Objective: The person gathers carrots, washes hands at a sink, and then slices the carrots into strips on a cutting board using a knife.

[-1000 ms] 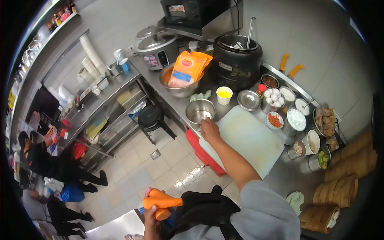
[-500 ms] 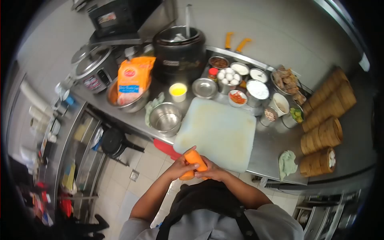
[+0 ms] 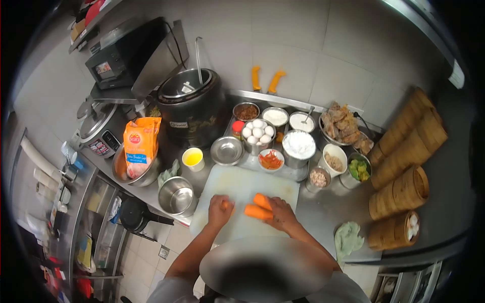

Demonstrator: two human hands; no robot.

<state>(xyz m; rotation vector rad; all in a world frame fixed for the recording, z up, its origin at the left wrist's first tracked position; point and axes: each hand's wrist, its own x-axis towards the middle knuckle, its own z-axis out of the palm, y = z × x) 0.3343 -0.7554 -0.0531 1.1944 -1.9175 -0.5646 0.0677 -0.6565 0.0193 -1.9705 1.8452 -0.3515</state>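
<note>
Over the left half of the white cutting board (image 3: 242,179), my left hand (image 3: 219,211) is closed around a carrot piece (image 3: 225,205); only a bit of orange shows between the fingers. My right hand (image 3: 282,214) curls over the ends of two thick peeled carrots (image 3: 258,212), which lie side by side and point left across the board. Some of its fingers are hidden by the hand itself. Beyond the board's far edge sits a small white bowl of shredded orange-red food (image 3: 271,160).
To the left stand an empty steel bowl (image 3: 178,197), a cup of yellow liquid (image 3: 193,159) and an orange bag (image 3: 140,146). Eggs (image 3: 257,132) and a bowl of white powder (image 3: 298,145) stand behind the board. At right are a green cloth (image 3: 348,239) and bamboo steamers (image 3: 399,194).
My hands have moved from together in front of the body to apart over the board, bringing the carrots along. The view has shifted, and the counter sits lower in it.
</note>
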